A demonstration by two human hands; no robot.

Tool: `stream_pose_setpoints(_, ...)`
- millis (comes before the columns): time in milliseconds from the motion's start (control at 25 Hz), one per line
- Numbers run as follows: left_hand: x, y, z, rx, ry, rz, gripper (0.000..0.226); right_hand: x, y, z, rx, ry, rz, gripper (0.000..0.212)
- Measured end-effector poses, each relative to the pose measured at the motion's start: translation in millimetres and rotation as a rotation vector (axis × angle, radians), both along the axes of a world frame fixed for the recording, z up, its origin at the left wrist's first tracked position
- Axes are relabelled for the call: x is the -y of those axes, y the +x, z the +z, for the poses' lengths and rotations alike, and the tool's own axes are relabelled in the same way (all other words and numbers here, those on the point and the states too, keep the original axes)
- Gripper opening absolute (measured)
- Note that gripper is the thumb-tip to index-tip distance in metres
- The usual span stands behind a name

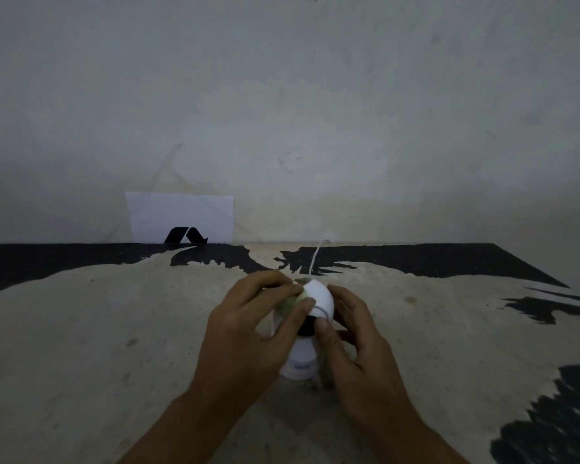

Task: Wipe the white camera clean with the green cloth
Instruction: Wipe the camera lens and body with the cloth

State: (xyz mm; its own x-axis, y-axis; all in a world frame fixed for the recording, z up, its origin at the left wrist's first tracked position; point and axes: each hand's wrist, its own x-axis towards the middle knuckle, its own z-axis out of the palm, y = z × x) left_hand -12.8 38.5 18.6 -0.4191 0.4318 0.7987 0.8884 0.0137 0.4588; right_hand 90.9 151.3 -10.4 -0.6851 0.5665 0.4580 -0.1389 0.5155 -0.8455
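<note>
Dome camera steadied and wiped at the table's near middle

The white camera (318, 306) is gripped by the right hand (352, 343); the green cloth (290, 304) is pinched against it by the left hand (248, 333). Toppling or a yanked white cable (316, 257) is risked if pressed hard.

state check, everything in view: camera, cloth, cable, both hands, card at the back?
white camera: upright on the table, held between both hands.
green cloth: bunched, pressed against the camera's left side, mostly hidden.
left hand: closed on the cloth.
right hand: gripping the camera's right side.
white cable: attached behind the camera, running back toward the wall.
white card: standing against the wall.
</note>
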Motion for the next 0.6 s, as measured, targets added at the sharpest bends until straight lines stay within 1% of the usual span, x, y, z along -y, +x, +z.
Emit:
stream_pose_setpoints(80,0,-1,1,0.033,0.053,-0.008,0.028,1,-1,1,0.006,0.005,-0.007,0.053)
stream_pose_setpoints(200,2,2,-4,-0.107,0.011,-0.079,0.028,1,-1,1,0.015,0.009,-0.002,0.053)
stream_pose_setpoints(240,1,1,-5,-0.107,0.008,-0.089,0.029,1,0,2,0.016,0.011,-0.001,0.054)
stream_pose_setpoints(280,0,1,-4,-0.050,0.022,-0.079,0.028,1,0,2,0.021,0.010,-0.003,0.055)
stream_pose_setpoints(400,-8,-3,2,0.266,0.102,0.011,0.019,2,1,3,0.039,0.011,-0.015,0.059)
stream_pose_setpoints(440,-10,-4,3,0.311,0.109,0.029,0.018,3,1,3,0.044,0.017,-0.020,0.059)
stream_pose_setpoints(520,-10,-3,3,0.261,0.094,0.021,0.018,4,1,4,0.051,0.026,-0.033,0.060)
stream_pose_setpoints(600,-8,-2,1,0.175,0.056,-0.043,0.021,4,1,5,0.055,0.026,-0.039,0.061)
